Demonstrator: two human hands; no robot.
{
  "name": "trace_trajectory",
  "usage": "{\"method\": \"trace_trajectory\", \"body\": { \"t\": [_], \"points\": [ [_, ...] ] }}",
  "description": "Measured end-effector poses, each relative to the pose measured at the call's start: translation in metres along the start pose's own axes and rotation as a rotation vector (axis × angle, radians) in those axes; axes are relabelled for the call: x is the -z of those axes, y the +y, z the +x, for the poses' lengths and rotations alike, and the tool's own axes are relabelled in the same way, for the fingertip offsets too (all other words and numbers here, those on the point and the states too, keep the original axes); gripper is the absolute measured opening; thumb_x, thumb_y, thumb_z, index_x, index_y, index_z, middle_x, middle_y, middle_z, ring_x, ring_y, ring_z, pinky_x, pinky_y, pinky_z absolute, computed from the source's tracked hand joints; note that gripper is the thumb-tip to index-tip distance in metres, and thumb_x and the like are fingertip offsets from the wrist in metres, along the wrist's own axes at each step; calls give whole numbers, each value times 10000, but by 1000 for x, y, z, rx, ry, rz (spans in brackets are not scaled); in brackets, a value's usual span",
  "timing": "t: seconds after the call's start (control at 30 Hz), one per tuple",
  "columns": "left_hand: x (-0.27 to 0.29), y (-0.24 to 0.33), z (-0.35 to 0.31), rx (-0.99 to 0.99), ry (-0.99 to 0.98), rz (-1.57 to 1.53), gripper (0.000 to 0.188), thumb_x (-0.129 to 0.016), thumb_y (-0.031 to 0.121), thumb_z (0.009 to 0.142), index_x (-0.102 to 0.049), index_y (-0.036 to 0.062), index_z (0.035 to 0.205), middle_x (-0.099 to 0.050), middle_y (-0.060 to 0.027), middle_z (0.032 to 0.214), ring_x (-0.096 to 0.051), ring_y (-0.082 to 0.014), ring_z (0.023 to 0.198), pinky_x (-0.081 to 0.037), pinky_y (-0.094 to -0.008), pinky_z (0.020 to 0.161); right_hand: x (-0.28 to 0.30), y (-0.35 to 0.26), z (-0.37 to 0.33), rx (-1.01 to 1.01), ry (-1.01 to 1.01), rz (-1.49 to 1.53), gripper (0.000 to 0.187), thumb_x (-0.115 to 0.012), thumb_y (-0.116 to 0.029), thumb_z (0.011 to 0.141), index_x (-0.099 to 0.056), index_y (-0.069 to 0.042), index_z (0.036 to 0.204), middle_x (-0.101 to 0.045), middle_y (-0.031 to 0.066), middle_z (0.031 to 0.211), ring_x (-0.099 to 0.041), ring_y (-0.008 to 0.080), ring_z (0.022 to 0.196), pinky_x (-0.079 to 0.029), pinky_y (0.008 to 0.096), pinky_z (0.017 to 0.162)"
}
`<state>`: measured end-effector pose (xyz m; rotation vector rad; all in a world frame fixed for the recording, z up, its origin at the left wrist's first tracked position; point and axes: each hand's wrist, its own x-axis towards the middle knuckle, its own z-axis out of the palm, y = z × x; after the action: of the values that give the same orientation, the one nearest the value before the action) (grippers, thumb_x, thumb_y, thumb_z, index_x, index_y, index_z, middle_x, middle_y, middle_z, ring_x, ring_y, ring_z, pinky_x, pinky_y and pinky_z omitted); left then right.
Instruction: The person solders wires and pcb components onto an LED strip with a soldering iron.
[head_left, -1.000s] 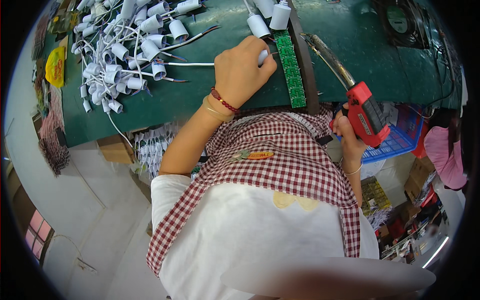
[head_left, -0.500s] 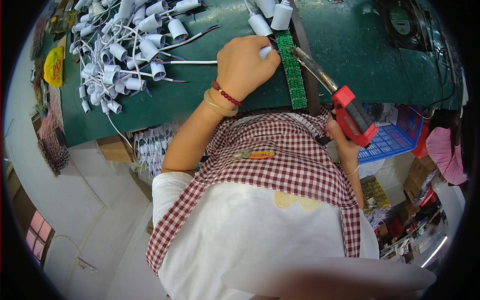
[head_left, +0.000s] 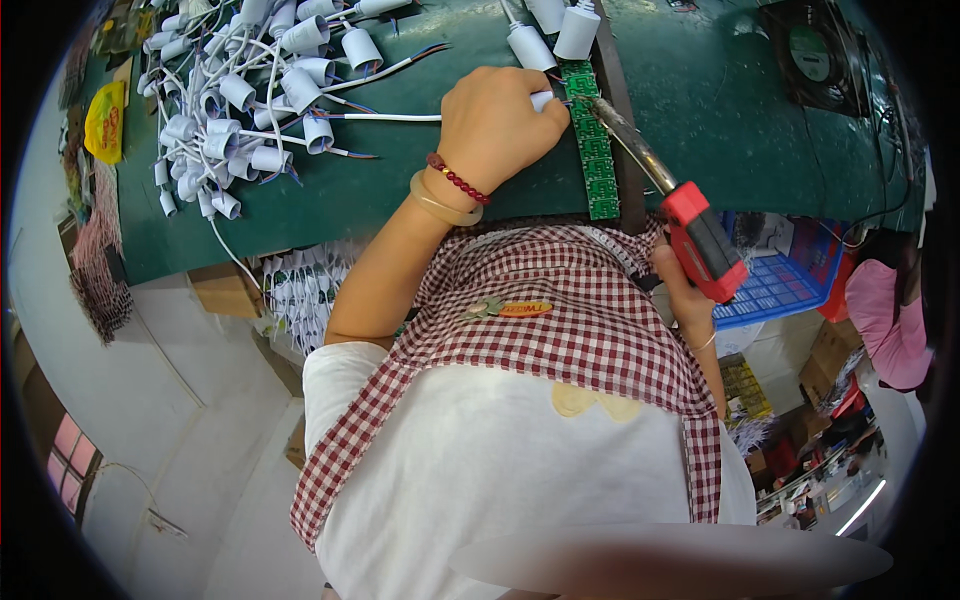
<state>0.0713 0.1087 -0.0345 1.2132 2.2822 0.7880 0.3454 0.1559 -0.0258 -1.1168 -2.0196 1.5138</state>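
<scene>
Green circuit-board strip [head_left: 600,170] lies on the surface [head_left: 380,195] beside a dark bar [head_left: 610,70]. We note the soldering iron [head_left: 692,212], gripped by the right hand [head_left: 690,300], has swung over it; soldering appears underway. Left hand [head_left: 503,122] pinches a white fitting [head_left: 541,101].

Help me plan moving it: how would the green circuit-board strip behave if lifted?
The green circuit-board strip looks narrow and flat, so it's probably light. Its straight edges suggest stiffness, though the repeated sections might snap apart if bent.
</scene>
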Motion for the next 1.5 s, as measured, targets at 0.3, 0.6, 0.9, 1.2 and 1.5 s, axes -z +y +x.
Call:
{"method": "trace_trajectory", "body": {
  "t": [0.3, 0.6, 0.9, 1.2, 1.5],
  "points": [
    [2, 0, 1, 11, -8, -27, 240, -593, 254, 697, -682, 36, 743, -615, -197, 667, -596, -380, 639, -486, -421, 614, 4, 3, -1, 41, -27, -49, 153, -706, -33, 757, -652, -11, 899, -616, 82, 801, -603, 170, 655, -469, 281, 577],
    [3, 1, 1, 52, -39, -45, 260, -598, 252, 691, -698, 29, 779, -626, -196, 675, -610, -372, 649, -492, -407, 633, 3, 2, 3, 118, -73, -201, 152, -714, -117, 769, -645, -26, 868, -597, 83, 761, -594, 193, 599, -457, 292, 535],
    [4, 2, 0, 52, -38, -28, 263, -597, 260, 692, -699, 32, 776, -626, -197, 676, -610, -374, 650, -491, -411, 633, 8, 9, -8, -31, 15, -46, 151, -683, -16, 745, -646, -2, 891, -630, 92, 809, -611, 180, 651, -481, 283, 592],
    [4, 4, 0, 56, -29, -16, 260, -596, 264, 695, -693, 34, 766, -625, -197, 675, -605, -377, 646, -489, -414, 626, 4, 7, -6, -49, 17, 15, 164, -691, 2, 737, -643, 7, 894, -626, 93, 817, -616, 178, 688, -486, 282, 608],
    [3, 4, -1, 66, -39, -21, 265, -597, 271, 696, -694, 36, 773, -630, -197, 689, -609, -379, 658, -491, -416, 635, 0, 11, -2, 67, -76, -225, 137, -705, -72, 746, -643, -26, 859, -625, 85, 789, -619, 195, 619, -474, 299, 553]
  ]
}}
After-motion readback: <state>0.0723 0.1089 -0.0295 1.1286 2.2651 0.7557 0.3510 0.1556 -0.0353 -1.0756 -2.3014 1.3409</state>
